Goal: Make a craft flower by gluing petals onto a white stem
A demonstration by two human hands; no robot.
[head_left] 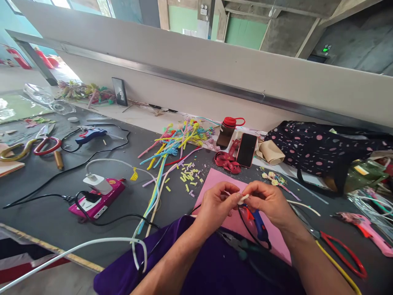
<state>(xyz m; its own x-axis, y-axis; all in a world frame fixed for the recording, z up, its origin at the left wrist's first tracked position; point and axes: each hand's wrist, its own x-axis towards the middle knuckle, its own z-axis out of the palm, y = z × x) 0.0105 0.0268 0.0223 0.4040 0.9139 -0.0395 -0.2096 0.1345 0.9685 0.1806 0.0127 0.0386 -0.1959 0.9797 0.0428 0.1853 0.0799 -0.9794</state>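
My left hand point(219, 203) and my right hand point(265, 200) meet over a pink sheet point(211, 180), fingertips pinched together. Between them is a small white piece point(243, 199), soft-looking and mostly covered by the fingers, so its kind is unclear. Both hands grip it. Just below lies a blue glue gun point(260, 227) with a red trigger, partly behind my right hand. A pair of dark-handled pliers point(230, 239) rests on the purple cloth point(196, 262) over my lap. Short cut yellow and purple bits point(187, 176) are scattered left of the sheet.
A pile of coloured pipe cleaners point(184, 137) lies ahead, near a red-lidded bottle point(225, 133) and a phone point(246, 149). At left stands a magenta power strip point(107, 196) with cables. Red-handled scissors point(344, 252) and a pink glue gun point(370, 229) lie at right, below a patterned bag point(319, 143).
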